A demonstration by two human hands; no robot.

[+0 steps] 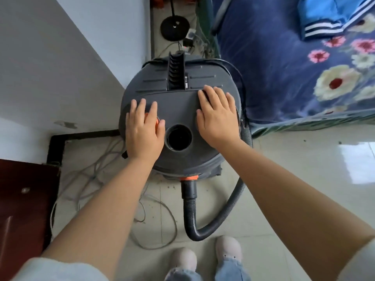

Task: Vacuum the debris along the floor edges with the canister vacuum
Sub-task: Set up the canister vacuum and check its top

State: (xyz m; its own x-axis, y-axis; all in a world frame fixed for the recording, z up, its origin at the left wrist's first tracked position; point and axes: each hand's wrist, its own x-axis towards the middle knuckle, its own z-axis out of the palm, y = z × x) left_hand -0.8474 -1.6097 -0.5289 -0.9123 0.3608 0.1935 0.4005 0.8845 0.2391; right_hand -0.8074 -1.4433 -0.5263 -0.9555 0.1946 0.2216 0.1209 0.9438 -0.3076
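Observation:
A round dark grey canister vacuum [180,106] stands on the tiled floor between a white wall and a bed. My left hand [143,129] lies flat on the left of its lid, covering an orange button [157,123]. On the right of the lid rests my right hand [218,116], fingers straight and spread. A round black port [178,137] opens between the hands. A black ribbed hose [205,226] leaves an orange collar [189,178] at the front and loops right round the canister. Small dark debris [151,207] dots the tiles.
A bed with a blue flowered cover [294,63] fills the right. Thin loose cables [97,175] trail over the floor at left, near a dark red door [24,199]. A black round lamp base [175,27] and a power strip sit behind the vacuum. My shoes [205,258] stand below.

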